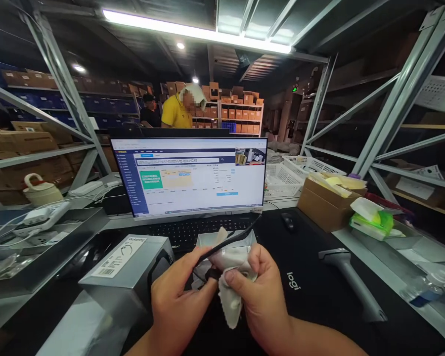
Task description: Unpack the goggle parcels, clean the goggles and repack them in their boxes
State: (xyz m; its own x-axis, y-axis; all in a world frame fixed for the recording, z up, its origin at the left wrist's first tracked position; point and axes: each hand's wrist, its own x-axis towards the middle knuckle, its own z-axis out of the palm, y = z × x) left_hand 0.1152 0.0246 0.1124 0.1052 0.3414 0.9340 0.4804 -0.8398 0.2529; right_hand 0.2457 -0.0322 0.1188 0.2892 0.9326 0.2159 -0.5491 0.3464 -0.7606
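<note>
In front of the monitor, my left hand is closed around a black cable. The cable runs up past its thumb side toward the monitor's lower right edge, and a dark end piece shows at the fingertips. My right hand pinches a pale cloth, bunched between thumb and fingers, and its ragged lower end hangs down. Cloth and cable end meet between the two hands, partly hidden by fingers. Just beyond them sits a small open grey box. A larger grey box with a printed label stands left of my left hand.
The lit monitor stands behind the keyboard, with a mouse to its right. A grey barcode scanner lies on the black desk mat. Farther right are a cardboard box and a tissue pack. People are beyond the monitor.
</note>
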